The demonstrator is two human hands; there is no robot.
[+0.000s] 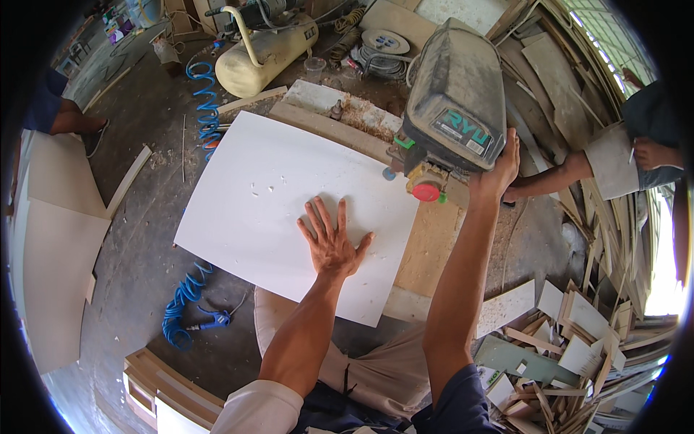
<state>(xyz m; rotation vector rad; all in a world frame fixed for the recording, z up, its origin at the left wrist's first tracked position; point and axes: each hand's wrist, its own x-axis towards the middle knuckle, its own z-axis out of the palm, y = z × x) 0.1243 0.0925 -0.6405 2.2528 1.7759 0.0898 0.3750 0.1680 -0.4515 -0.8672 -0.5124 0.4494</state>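
My left hand [333, 239] lies flat with fingers spread on a large white panel [246, 195], pressing nothing else. Small white chips [271, 189] are scattered on the panel. At the right, a dusty dark machine head [455, 87], which looks like a drill press, rises over the panel's far right corner. It has a round red button [426, 191] and green parts at its front. My right hand [499, 170] is closed at the housing's right side, its fingers partly hidden; what they grip cannot be made out. The machine's working tip is hidden too.
Beneath the panel runs a wooden board [430, 249]. Blue coiled air hose [184, 304] with a blow gun lies left on the floor. A cream compressor tank [267, 58] stands beyond. Wood offcuts [549, 362] pile up at right, near another person's leg [553, 179]. Someone else sits far left.
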